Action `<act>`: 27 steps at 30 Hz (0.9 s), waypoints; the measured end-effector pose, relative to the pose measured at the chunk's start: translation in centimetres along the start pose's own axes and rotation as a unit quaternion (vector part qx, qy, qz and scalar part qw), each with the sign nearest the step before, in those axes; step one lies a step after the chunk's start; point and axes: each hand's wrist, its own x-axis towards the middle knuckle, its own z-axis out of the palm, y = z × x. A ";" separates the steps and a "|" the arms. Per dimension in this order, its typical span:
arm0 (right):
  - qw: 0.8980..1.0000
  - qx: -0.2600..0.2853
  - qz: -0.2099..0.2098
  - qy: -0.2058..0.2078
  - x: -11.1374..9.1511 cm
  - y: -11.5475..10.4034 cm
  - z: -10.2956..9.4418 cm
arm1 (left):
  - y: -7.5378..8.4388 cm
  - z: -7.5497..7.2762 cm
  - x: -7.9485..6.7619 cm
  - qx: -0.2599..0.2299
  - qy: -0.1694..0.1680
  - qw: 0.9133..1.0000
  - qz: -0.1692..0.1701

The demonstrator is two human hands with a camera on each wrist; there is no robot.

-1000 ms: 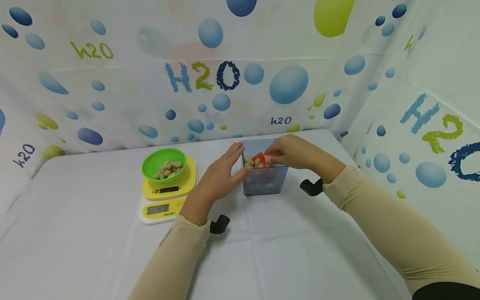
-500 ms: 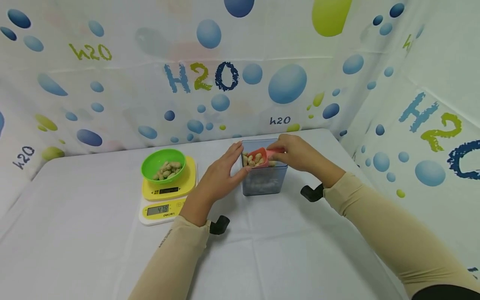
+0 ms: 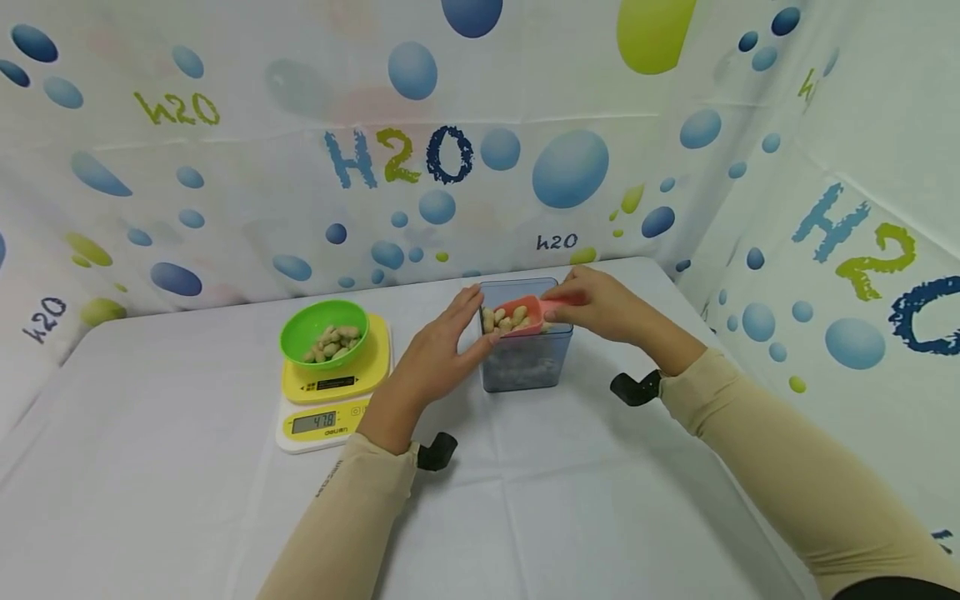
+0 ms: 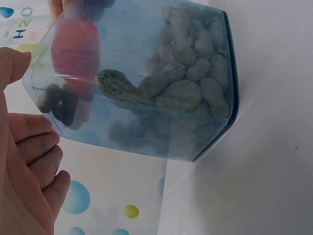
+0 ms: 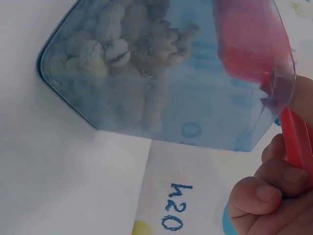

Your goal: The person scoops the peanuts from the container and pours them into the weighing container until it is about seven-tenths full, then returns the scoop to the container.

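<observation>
A translucent blue plastic container [image 3: 525, 365] with unshelled peanuts [image 4: 186, 81] in its lower part stands on the table. My right hand [image 3: 600, 307] grips the handle of a red scoop [image 3: 534, 315]. Several peanuts lie in the scoop, which is held in the container's mouth, well above the peanuts at the bottom. My left hand [image 3: 427, 364] rests against the container's left side at the rim, its fingers extended and thumb spread apart. Through the wall in the right wrist view, the scoop [image 5: 249, 44] shows near the rim, with my curled fingers [image 5: 254, 196] beside its handle.
Left of the container, a yellow and white kitchen scale [image 3: 337, 417] reads 47.8. On it sits a green bowl [image 3: 300, 321] with several peanuts [image 3: 332, 342]. A white cloth [image 3: 187, 467] covers the table, and a patterned curtain [image 3: 300, 167] hangs behind.
My right hand has raised and levelled the scoop from among the peanuts, and it now shows peanuts in it, slightly further right. The left hand stays at the container.
</observation>
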 end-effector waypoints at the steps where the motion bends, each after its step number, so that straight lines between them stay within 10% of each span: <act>1: 1.000 0.006 0.003 0.002 -0.1 0.2 0.0 | 0.0 0.0 0.0 -0.001 0.000 1.000 -0.001; 27: 0.997 0.069 0.015 0.022 -1.7 2.4 -1.0 | 0.2 -0.1 -0.2 0.005 0.003 1.000 0.012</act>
